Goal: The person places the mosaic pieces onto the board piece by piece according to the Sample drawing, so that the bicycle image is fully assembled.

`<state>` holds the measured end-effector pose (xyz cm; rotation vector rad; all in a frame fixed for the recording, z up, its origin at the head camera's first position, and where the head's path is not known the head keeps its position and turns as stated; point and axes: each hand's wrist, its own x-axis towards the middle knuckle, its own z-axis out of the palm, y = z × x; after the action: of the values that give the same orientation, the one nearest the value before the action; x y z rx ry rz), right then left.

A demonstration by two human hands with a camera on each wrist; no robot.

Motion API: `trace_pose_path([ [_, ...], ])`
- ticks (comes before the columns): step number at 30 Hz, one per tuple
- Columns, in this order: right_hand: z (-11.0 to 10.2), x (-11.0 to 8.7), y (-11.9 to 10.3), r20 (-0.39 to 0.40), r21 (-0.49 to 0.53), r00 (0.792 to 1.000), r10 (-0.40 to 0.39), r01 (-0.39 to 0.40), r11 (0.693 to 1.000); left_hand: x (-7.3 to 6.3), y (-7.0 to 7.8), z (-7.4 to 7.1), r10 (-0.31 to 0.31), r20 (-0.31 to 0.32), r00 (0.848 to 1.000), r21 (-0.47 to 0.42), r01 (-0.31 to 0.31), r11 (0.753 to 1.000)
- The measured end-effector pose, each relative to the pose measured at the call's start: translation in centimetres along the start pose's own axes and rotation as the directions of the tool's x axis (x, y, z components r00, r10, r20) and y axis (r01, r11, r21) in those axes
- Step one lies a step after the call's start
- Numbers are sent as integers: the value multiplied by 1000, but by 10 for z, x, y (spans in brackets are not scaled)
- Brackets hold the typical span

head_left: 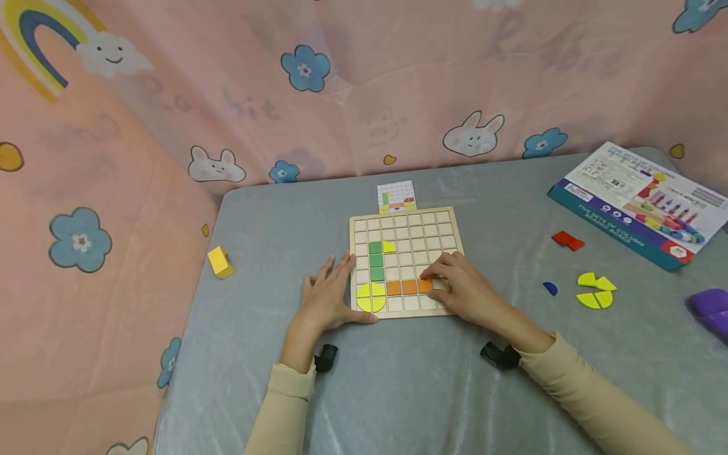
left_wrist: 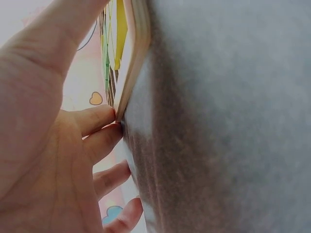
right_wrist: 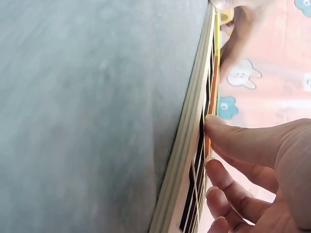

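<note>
A wooden grid board [head_left: 418, 243] lies on the table. My left hand [head_left: 328, 302] steadies its left side, fingertips at the edge and thumb along the lower-left corner; in the left wrist view the fingers [left_wrist: 99, 119] reach the board's rim. My right hand [head_left: 466, 287] pinches an orange square tile [head_left: 423, 287] between thumb and forefinger, at the end of a row with two other orange tiles [head_left: 400, 288]. Three green squares [head_left: 376, 261] form a column, with a yellow quarter piece [head_left: 389, 246] beside the top one. Yellow quarters make a circle [head_left: 371, 297] at lower left.
Behind the board lies a printed pattern card [head_left: 396, 189]. To the right are red tiles [head_left: 567, 240], a blue half-round piece [head_left: 550, 289], loose yellow pieces [head_left: 595, 299], a box [head_left: 643, 205] and a purple object [head_left: 711, 308]. A yellow block [head_left: 220, 262] stands at left.
</note>
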<state>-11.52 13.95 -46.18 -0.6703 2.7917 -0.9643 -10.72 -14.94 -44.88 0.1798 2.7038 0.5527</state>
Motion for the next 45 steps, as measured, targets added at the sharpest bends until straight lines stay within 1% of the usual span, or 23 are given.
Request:
trace_pose_path([
  [3, -5, -5, 5, -1, 19, 1000, 25, -25, 1000, 0, 0, 0, 3, -2, 1000, -6, -3, 1000],
  [8, -18, -18, 19, -9, 47, 992, 127, -127, 991, -1, 1, 0, 3, -2, 1000, -16, -3, 1000],
  [10, -23, -23, 26, -15, 52, 988, 156, -155, 987, -2, 1, 0, 2, -2, 1000, -19, -2, 1000],
  [13, -31, -31, 38, -20, 59, 982, 190, -189, 980, -2, 1, 0, 3, -4, 1000, -18, -3, 1000],
  [17, -39, -44, 54, -46, 65, 976, 211, -208, 976, -2, 1, 0, 2, -3, 1000, -18, -2, 1000],
  [19, -44, -51, 60, -52, 62, 969, 241, -237, 969, -1, 0, 0, 2, -3, 1000, -17, -2, 1000],
  [24, -61, -66, 74, -26, 34, 945, 326, -325, 945, -1, -1, 1, 2, 0, 1000, -14, -2, 1000],
  [26, -67, -72, 80, -42, 18, 945, 324, -323, 946, -1, -1, 1, 4, -1, 1000, -16, -4, 1000],
  [29, -72, -80, 87, -90, 0, 948, 306, -307, 952, -1, -1, 1, 5, -3, 1000, -18, -5, 1000],
  [32, -75, -87, 91, -116, 0, 944, 310, -312, 950, -1, 0, 1, 5, -4, 1000, -18, -5, 1000],
  [37, -76, -92, 93, -115, -8, 927, 358, -361, 933, -1, 0, 1, 5, -4, 1000, -18, -5, 1000],
  [45, -77, -90, 88, -126, -9, 920, 372, -376, 927, -1, 0, 1, 4, -5, 1000, -17, -4, 1000],
])
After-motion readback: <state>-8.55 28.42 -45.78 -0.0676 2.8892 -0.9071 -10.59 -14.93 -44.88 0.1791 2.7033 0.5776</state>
